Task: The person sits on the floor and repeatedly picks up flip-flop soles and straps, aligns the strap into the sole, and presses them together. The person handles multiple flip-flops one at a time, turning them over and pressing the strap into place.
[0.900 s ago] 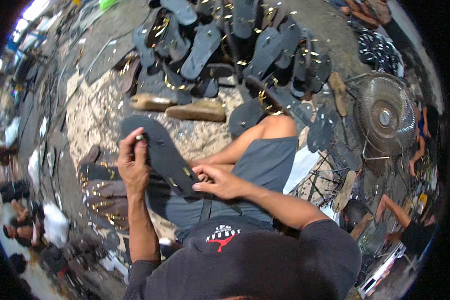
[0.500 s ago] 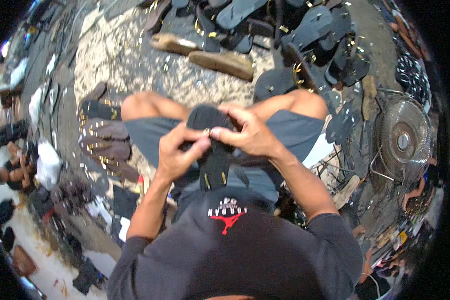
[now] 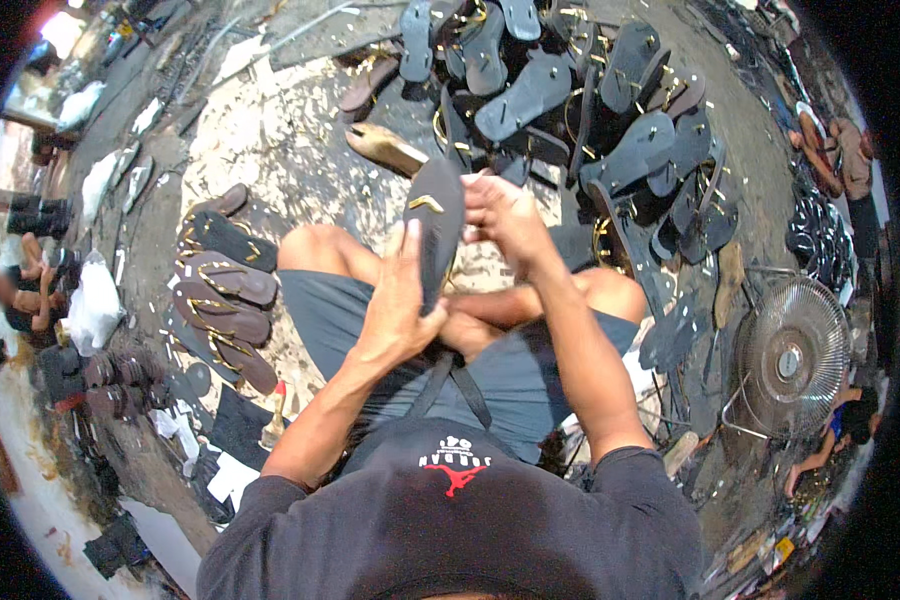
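My left hand (image 3: 395, 305) grips a dark flip-flop (image 3: 435, 230) along its near part, the thumb lying up its side. The flip-flop is held up lengthwise above my crossed legs, with a gold V-shaped piece on its face. Beside its far end is my right hand (image 3: 512, 222), fingers curled close to the edge. Blur hides whether those fingers hold the edge or some small piece. Just beyond the flip-flop lies a wooden foot-shaped form (image 3: 385, 148), partly covered by it.
Many dark flip-flops (image 3: 525, 98) with gold pieces are piled ahead. More brown gold-strapped flip-flops (image 3: 220, 312) lie left of my knee. A round metal fan (image 3: 792, 358) stands at the right. A white bag (image 3: 92, 305) and other people are farther off on the left.
The flip-flop has moved farther from my body and turned, now showing the gold V. My left hand has shifted to its near part; my right hand has moved to its far end.
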Available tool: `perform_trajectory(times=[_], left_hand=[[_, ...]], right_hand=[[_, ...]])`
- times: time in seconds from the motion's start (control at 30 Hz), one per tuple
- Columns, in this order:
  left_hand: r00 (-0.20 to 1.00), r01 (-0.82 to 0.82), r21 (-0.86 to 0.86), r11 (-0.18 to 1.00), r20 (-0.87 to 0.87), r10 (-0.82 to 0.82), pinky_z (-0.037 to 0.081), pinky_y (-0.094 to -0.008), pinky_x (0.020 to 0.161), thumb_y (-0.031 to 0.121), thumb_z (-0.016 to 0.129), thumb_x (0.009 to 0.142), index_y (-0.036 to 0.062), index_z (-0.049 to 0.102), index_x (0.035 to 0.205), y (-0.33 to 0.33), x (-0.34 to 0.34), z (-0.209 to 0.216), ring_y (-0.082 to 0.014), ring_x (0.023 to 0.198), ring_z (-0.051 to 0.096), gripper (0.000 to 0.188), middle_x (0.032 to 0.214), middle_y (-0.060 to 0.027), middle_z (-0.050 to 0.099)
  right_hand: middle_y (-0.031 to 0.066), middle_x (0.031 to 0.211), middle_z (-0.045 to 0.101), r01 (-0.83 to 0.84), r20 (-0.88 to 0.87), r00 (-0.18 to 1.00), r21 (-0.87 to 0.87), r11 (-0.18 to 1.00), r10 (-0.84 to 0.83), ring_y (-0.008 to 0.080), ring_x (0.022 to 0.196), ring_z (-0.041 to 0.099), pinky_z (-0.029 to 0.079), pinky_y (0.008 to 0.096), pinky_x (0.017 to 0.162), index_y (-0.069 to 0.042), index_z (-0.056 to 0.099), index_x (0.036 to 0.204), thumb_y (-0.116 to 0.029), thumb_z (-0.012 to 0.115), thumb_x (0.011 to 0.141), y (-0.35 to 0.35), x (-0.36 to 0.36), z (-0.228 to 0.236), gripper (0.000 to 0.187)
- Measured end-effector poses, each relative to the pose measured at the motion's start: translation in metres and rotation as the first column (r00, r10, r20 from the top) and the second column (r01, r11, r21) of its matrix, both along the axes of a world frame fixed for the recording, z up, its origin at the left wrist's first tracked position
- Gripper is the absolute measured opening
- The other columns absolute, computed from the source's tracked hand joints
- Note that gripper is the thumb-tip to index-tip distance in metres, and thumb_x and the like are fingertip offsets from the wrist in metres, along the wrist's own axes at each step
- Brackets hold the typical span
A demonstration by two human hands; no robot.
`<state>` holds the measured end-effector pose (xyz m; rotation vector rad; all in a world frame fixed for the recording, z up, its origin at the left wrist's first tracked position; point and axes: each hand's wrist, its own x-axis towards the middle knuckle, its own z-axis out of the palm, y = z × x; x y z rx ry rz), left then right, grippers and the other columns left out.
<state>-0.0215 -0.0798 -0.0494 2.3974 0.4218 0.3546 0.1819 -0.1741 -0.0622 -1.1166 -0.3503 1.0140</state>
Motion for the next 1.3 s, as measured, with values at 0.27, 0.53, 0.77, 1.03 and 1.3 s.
perform_trajectory(times=[0.27,0.53,0.77,1.03,1.3], left_hand=[[0.920,-0.083,-0.911,0.403,0.085,0.381,0.052,-0.0241,0.089,0.010,0.061,0.101,-0.0016,0.042,0.147,0.059,-0.044,0.022,-0.0089,0.102,0.065,0.050,0.121,-0.0058,0.067],[0.825,-0.271,-0.559,0.784,0.284,0.488,0.048,-0.0241,0.069,0.020,0.056,0.104,-0.0065,0.051,0.139,0.095,-0.010,0.018,-0.0066,0.078,0.056,0.044,0.091,-0.0037,0.066],[0.776,-0.559,-0.083,0.825,0.299,0.556,0.052,-0.0376,0.070,0.025,0.048,0.104,-0.0077,0.046,0.144,0.136,-0.012,0.030,-0.0256,0.075,0.066,0.052,0.088,-0.0257,0.068],[0.887,-0.086,-0.475,0.876,0.364,0.285,0.049,-0.0393,0.100,0.036,0.055,0.100,-0.0046,0.048,0.144,0.086,-0.045,0.025,-0.0303,0.119,0.063,0.060,0.130,-0.0186,0.065],[0.691,0.544,-0.770,0.333,0.636,0.343,0.050,-0.0657,0.101,0.006,0.062,0.083,0.0167,0.039,0.146,0.112,0.027,0.138,-0.0408,0.133,0.049,0.068,0.149,-0.0185,0.042]], right_hand=[[0.0267,0.119,0.068,0.293,0.665,0.675,-0.638,0.712,0.319,0.0407,0.110,0.065,0.048,0.0469,0.099,0.006,0.052,0.137,-0.047,0.072,0.086,0.006,0.061,-0.206,0.076],[0.0239,0.135,0.060,-0.009,0.647,0.694,-0.430,0.903,0.316,0.0308,0.124,0.059,0.045,0.0391,0.107,0.002,0.048,0.145,-0.031,0.075,0.089,0.024,-0.035,-0.132,0.070],[0.0171,0.127,0.066,-0.042,0.284,0.957,-0.051,0.998,0.055,0.0231,0.115,0.063,0.049,0.0352,0.101,0.006,0.051,0.140,-0.021,0.074,0.088,-0.036,-0.087,0.049,0.062],[0.0230,0.125,0.063,0.222,0.654,0.723,0.085,0.971,-0.222,0.0333,0.116,0.063,0.049,0.0406,0.101,0.003,0.052,0.141,-0.017,0.076,0.086,-0.003,-0.123,0.067,0.063],[0.0214,0.128,0.061,0.210,0.714,0.531,0.412,0.887,-0.457,0.0383,0.118,0.058,0.046,0.0465,0.103,0.003,0.053,0.135,-0.014,0.082,0.080,-0.002,-0.149,0.061,0.065]])
